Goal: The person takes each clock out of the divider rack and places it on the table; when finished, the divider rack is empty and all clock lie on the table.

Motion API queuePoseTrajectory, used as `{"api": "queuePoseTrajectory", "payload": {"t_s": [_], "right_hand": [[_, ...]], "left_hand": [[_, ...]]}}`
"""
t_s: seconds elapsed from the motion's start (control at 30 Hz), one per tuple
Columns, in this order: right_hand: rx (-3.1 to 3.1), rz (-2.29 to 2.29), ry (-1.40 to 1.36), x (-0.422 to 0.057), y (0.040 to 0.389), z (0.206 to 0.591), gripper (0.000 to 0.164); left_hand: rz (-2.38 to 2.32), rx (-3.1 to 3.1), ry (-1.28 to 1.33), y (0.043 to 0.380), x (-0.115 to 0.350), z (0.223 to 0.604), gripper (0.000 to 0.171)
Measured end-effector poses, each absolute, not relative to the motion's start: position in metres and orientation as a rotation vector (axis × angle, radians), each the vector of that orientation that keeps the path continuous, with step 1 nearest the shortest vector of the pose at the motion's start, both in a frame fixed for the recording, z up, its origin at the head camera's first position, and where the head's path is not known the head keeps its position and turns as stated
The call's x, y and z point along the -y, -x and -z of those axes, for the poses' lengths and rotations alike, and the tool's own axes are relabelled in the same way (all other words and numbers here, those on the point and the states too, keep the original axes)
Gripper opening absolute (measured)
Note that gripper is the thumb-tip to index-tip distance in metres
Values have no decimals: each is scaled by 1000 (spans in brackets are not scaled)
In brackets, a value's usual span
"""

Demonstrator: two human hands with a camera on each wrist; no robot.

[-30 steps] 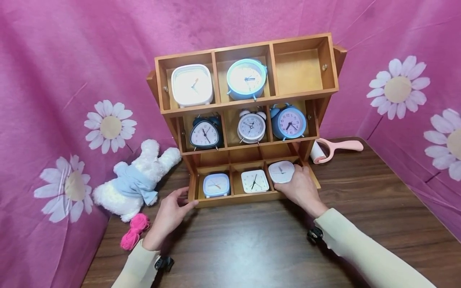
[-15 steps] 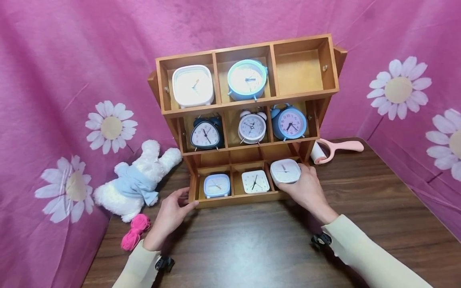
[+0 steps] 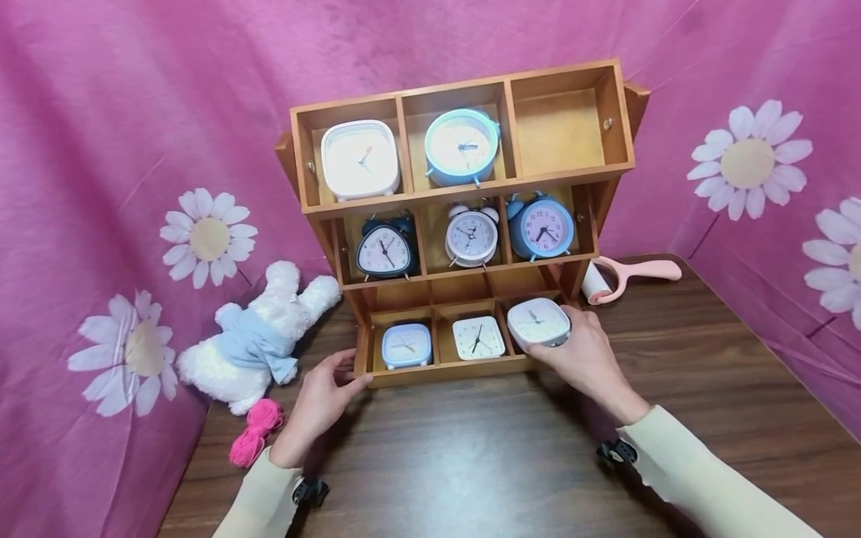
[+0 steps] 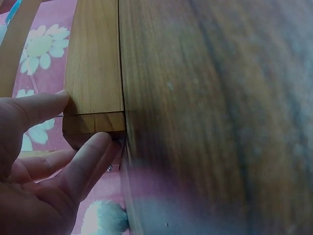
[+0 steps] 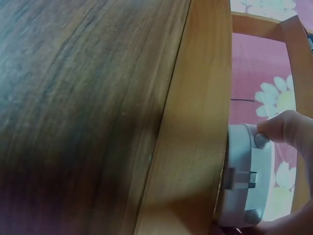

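In the head view, my right hand (image 3: 587, 357) grips a white rounded-square alarm clock (image 3: 538, 323) at the bottom row's right compartment. The clock is tilted and its lower edge overlaps the front board. The right wrist view shows its underside (image 5: 242, 176) with small feet, thumb and fingers at its two sides. My left hand (image 3: 324, 392) holds the bottom left corner of the wooden shelf (image 3: 430, 377), thumb at the front board's edge and fingers at the end. Beside the gripped clock sit a white square clock (image 3: 478, 338) and a pale blue clock (image 3: 406, 345).
Higher compartments hold a white clock (image 3: 359, 160), a light blue clock (image 3: 462, 148), a dark triangular clock (image 3: 385, 250), a white twin-bell clock (image 3: 471, 237) and a blue clock (image 3: 542, 228). A plush toy (image 3: 255, 340), pink yarn (image 3: 255, 433) and a lint roller (image 3: 632, 276) lie around.
My right hand has drawn the white rounded-square clock toward the front and slightly right, partly out of its compartment. My left hand keeps its place on the shelf corner.
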State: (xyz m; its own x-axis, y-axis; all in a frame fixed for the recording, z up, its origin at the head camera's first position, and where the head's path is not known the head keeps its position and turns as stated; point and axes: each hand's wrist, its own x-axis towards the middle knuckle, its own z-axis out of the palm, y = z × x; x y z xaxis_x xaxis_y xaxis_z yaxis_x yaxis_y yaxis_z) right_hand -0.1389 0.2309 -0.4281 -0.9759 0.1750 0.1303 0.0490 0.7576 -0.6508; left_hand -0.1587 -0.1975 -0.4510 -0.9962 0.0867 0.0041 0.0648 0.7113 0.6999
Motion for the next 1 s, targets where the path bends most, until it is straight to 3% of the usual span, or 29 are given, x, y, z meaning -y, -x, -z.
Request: {"api": "queuePoseTrajectory", "payload": {"t_s": [0.63,1.0], "right_hand": [[2655,-959,259,-255,109,424,87],[2655,-975,378,-291,99,418,92]], "left_hand": [[-1147,-2891,-125,158,200,452,58],[-1214,-2868,-105,161,203,453,54]]}}
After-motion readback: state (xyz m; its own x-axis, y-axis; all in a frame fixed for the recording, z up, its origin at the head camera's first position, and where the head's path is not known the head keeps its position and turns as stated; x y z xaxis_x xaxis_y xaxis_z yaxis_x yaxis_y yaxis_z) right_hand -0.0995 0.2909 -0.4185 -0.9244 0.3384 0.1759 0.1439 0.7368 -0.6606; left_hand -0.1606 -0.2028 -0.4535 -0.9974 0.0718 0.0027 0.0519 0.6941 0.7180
